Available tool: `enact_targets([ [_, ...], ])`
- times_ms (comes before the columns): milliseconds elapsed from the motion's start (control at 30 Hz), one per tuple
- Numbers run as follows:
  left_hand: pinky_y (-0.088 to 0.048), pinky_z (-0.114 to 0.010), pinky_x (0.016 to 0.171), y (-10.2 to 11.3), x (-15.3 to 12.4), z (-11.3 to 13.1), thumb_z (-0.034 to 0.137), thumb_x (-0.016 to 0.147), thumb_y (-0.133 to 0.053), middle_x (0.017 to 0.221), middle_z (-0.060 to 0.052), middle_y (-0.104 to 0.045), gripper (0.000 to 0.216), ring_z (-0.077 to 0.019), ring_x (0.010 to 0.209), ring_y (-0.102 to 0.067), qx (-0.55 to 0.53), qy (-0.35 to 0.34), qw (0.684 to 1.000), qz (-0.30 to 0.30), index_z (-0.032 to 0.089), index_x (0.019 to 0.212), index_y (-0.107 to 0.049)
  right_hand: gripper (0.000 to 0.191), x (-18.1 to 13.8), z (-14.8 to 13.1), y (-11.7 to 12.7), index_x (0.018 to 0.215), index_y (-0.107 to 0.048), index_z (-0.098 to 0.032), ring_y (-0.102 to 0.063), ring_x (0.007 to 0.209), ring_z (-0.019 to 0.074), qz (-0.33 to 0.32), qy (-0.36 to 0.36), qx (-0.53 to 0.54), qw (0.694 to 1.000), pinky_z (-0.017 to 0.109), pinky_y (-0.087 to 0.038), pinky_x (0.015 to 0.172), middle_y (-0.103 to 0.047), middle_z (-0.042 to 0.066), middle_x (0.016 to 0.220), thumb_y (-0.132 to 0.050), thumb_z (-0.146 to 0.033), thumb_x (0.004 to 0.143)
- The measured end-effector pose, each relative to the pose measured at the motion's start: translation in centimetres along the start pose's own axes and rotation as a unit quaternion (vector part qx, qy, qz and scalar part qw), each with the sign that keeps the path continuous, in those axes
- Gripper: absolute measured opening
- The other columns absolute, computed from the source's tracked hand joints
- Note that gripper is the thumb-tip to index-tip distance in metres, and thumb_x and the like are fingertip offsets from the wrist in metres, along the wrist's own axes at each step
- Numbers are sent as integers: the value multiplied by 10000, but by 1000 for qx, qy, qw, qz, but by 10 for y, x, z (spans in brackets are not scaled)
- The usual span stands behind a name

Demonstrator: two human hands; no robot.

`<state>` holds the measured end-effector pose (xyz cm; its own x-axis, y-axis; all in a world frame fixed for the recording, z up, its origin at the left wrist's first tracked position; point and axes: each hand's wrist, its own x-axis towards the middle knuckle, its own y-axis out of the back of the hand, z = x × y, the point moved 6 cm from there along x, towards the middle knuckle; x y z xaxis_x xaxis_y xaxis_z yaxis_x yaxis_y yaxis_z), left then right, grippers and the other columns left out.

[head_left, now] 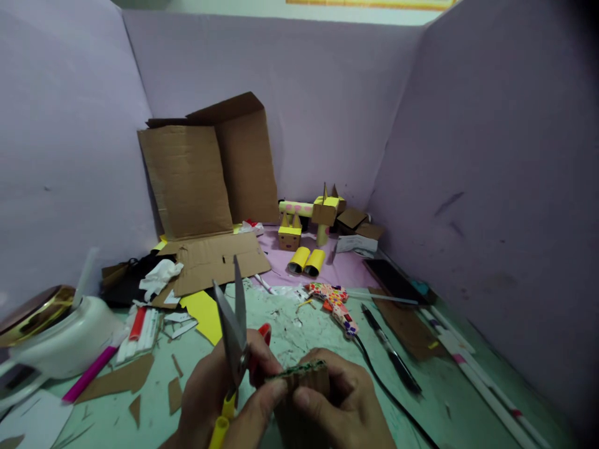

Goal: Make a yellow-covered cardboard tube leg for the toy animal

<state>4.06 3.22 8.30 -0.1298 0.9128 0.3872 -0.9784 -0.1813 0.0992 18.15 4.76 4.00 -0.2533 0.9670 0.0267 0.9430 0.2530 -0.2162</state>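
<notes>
Over green table, hands grip cardboard, scissors.

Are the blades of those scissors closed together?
No, the scissors in the left hand are open, with a clear gap between the blade tips.

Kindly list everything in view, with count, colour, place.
Corrugated cardboard piece: 1, brown, front centre
Metal scissors: 1, silver, front left
Floral glue gun: 1, multicoloured, centre
Plastic pen: 1, black, right
Short tubes: 2, yellow, back
Eared cardboard figures: 2, yellow, behind tubes
Cardboard panels: several, brown, back left
Rounded pot: 1, white, left
Thick stick: 1, magenta, left
Flat slab: 1, black, right
Cut scraps: many, mixed, left
Tabletop: 1, green, beneath
Walls: 3, purple, around
Left hand: 1, front, holding scissors, piece
Right hand: 1, front, holding piece
</notes>
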Motion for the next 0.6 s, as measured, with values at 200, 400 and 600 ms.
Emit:
enact_targets([
  [200,-468,-243,566,-4,6,0,165,683,-667,674,48,-624,153,-141,617,-557,-5,-1,999,-41,285,743,-592,260,2,-1,-8,591,-577,-173,-301,482,88,-42,-45,49,997,234,-266,471,-376,-61,496,-724,-381,648],
  [400,-454,-218,499,0,23,21,292,783,-597,630,33,-625,71,-140,537,-575,117,-51,985,-120,290,854,-598,175,-2,-17,4,616,-656,-157,-344,472,91,36,1,-23,999,230,-260,441,-429,-39,489,-692,-320,667],
  [600,-537,-225,545,23,20,43,229,777,-540,879,-40,-742,411,-207,667,-696,281,-260,905,-187,354,1160,-620,132,1,-26,16,688,-724,-181,-405,461,102,49,71,-46,995,241,-324,436,-492,-24,483,-678,-303,705],
])
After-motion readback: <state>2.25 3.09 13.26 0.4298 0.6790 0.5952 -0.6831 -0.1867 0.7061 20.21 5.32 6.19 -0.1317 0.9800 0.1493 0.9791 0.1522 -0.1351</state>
